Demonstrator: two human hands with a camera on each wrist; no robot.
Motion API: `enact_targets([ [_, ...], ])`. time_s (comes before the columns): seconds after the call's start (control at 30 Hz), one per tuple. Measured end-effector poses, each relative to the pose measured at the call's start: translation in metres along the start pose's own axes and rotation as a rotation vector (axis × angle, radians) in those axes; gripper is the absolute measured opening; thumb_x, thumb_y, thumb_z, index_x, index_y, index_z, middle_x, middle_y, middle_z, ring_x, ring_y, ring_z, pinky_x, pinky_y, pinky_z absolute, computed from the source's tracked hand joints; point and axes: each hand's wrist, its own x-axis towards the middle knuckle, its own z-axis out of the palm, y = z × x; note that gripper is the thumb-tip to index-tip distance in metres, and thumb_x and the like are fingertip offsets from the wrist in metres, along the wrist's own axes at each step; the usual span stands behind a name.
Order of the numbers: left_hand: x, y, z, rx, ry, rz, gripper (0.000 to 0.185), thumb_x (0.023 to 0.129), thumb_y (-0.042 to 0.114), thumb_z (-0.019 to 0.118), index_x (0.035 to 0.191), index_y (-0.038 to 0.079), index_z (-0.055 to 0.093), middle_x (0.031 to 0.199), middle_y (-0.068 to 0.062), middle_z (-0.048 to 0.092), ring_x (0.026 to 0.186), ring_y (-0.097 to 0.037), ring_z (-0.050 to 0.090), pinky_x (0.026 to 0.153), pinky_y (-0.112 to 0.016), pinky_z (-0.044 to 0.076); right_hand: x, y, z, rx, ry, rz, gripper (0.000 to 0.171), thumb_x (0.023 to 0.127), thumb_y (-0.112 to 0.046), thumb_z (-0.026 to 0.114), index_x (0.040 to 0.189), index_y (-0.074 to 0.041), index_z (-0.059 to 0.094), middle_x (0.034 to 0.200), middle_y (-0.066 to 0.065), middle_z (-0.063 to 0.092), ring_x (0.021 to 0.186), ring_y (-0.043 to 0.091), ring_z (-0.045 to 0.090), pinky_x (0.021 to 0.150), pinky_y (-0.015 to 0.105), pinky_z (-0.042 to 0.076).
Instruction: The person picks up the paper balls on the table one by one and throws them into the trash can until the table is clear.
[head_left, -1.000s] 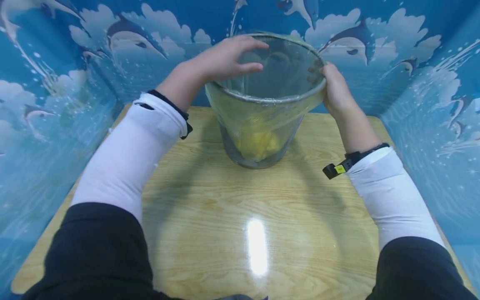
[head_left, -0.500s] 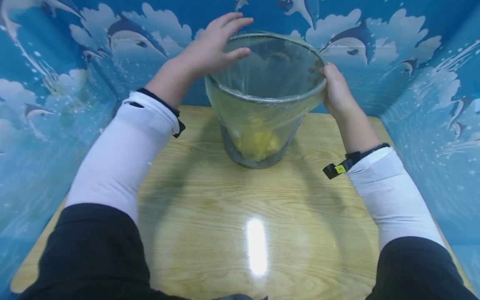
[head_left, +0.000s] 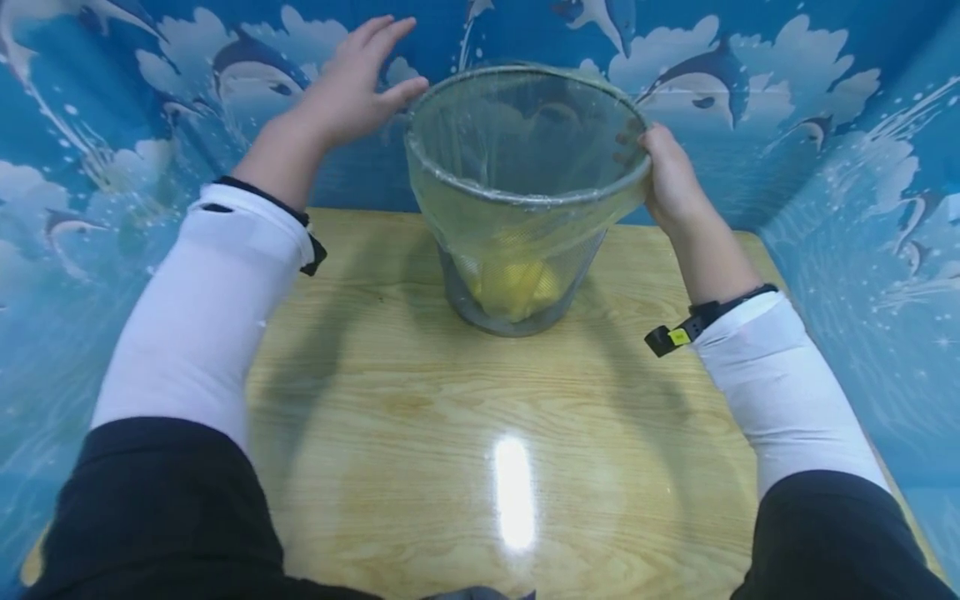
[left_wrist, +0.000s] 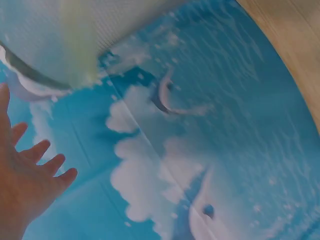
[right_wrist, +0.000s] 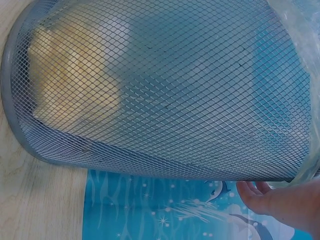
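1 wooden table (head_left: 420, 433) is seen, with 1 mesh bin (head_left: 517, 275) standing on it at 12 o'clock. 1 clear bag (head_left: 525, 133) lines the bin, and yellow material lies at its bottom. The rim at 3 o'clock is gripped by the right hand (head_left: 671, 179). At 10 o'clock the left hand (head_left: 348, 87) is held with fingers spread, just beside the rim.

right hand (head_left: 671, 179) fingertips hidden inside bin (head_left: 525, 208) | yellow contents blurred

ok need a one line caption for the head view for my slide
Right hand grips the rim of a bag-lined mesh bin on a wooden table; open left hand hovers beside it.
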Motion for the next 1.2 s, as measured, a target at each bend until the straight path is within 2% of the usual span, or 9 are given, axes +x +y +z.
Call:
enact_targets([
  [0.1, -0.005, -0.021, -0.004, -0.009, 0.034, -0.052, 0.068, 0.101, 0.049, 0.035, 0.155, 0.035, -0.004, 0.163, 0.004, -0.011, 0.149, -0.021, -0.013, 0.121, -0.046, -0.004, 0.001, 0.000, 0.001, -0.003, 0.000, 0.011, 0.054, 0.100, -0.027, 0.024, 0.152, -0.014, 0.018, 0.152, 0.005, 0.019, 0.132, 0.021, 0.033, 0.115, 0.034, 0.027],
  [0.23, -0.010, -0.047, -0.009, -0.015, 0.069, -0.110, 0.068, 0.102, 0.048, 0.033, 0.155, 0.033, -0.007, 0.163, 0.002, -0.014, 0.149, -0.023, -0.015, 0.120, -0.047, -0.005, 0.001, -0.002, 0.002, -0.003, 0.005, 0.019, 0.053, 0.101, -0.027, 0.024, 0.152, -0.014, 0.019, 0.150, 0.004, 0.022, 0.130, 0.021, 0.035, 0.115, 0.035, 0.027],
  [0.43, -0.018, -0.084, -0.008, -0.031, 0.069, -0.201, 0.070, 0.102, 0.048, 0.032, 0.155, 0.030, -0.010, 0.162, -0.003, -0.018, 0.148, -0.027, -0.019, 0.119, -0.053, -0.005, 0.001, -0.004, 0.002, -0.006, -0.006, 0.024, 0.054, 0.101, -0.028, 0.025, 0.153, -0.014, 0.017, 0.151, 0.004, 0.022, 0.131, 0.021, 0.035, 0.115, 0.035, 0.028],
  [0.6, -0.026, -0.112, 0.006, -0.029, 0.005, -0.248, 0.075, 0.100, 0.052, 0.033, 0.155, 0.026, -0.013, 0.161, -0.008, -0.021, 0.147, -0.032, -0.020, 0.117, -0.057, -0.005, 0.001, -0.004, 0.004, -0.016, 0.006, 0.023, 0.053, 0.100, -0.027, 0.025, 0.152, -0.013, 0.020, 0.149, 0.004, 0.023, 0.131, 0.022, 0.035, 0.114, 0.037, 0.029],
  [0.73, -0.033, -0.131, 0.015, -0.044, -0.040, -0.318, 0.079, 0.099, 0.056, 0.032, 0.153, 0.027, -0.017, 0.159, -0.008, -0.025, 0.146, -0.033, -0.022, 0.116, -0.061, -0.005, 0.003, -0.005, 0.006, -0.015, 0.008, 0.026, 0.053, 0.100, -0.027, 0.025, 0.151, -0.014, 0.023, 0.149, 0.004, 0.023, 0.133, 0.023, 0.034, 0.115, 0.036, 0.029],
  [1.03, -0.030, -0.161, 0.046, -0.035, -0.156, -0.410, 0.087, 0.093, 0.069, 0.025, 0.152, 0.025, -0.021, 0.157, -0.013, -0.028, 0.144, -0.040, -0.022, 0.113, -0.066, -0.002, 0.001, -0.005, 0.002, -0.023, 0.020, 0.026, 0.051, 0.100, -0.026, 0.024, 0.149, -0.013, 0.023, 0.148, 0.003, 0.023, 0.130, 0.021, 0.035, 0.116, 0.036, 0.026],
  [1.2, -0.034, -0.178, 0.063, -0.035, -0.179, -0.442, 0.086, 0.095, 0.065, 0.027, 0.153, 0.022, -0.020, 0.157, -0.015, -0.027, 0.144, -0.043, -0.020, 0.113, -0.067, 0.000, 0.000, -0.003, 0.002, -0.029, 0.022, 0.028, 0.052, 0.100, -0.027, 0.024, 0.150, -0.013, 0.024, 0.146, 0.003, 0.024, 0.128, 0.020, 0.035, 0.115, 0.036, 0.026],
])
